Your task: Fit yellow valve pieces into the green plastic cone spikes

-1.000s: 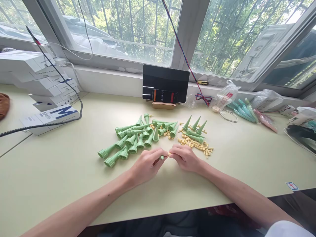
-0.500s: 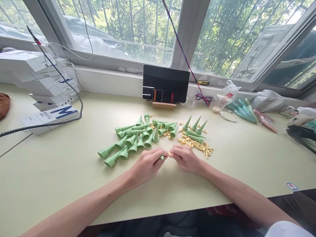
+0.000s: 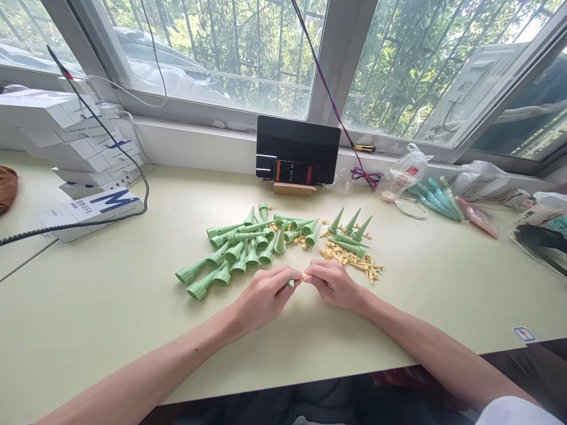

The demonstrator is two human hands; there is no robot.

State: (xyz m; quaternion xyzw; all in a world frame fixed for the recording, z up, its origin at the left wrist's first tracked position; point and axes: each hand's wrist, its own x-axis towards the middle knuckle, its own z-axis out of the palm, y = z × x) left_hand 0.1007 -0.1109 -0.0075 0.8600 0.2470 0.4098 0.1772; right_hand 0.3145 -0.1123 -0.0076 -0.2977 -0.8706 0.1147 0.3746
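My left hand (image 3: 264,294) is closed round a green plastic spike (image 3: 290,283), of which only the tip shows below the fingers. Pinched in my right hand (image 3: 333,283) is a small yellow plastic piece (image 3: 304,277), mostly covered by the fingertips. The fingertips of both hands meet over the table, so the join between the two parts is hidden. Beyond my left hand lies a heap of green cone-shaped spikes (image 3: 237,254) with wide ribbed ends. Past my right hand is a pile of small yellow plastic pieces (image 3: 349,258), with several green spikes (image 3: 351,221) standing behind it.
A dark tablet (image 3: 297,139) and a phone (image 3: 296,173) lean upright near the window. White boxes (image 3: 95,156) are stacked at the left, with a black cable (image 3: 128,156) across them. Plastic bags (image 3: 403,174) and teal packets (image 3: 436,198) lie at the right rear of the pale table (image 3: 133,313).
The hands and parts stay in nearly the same place. The phone's timer reading has advanced.
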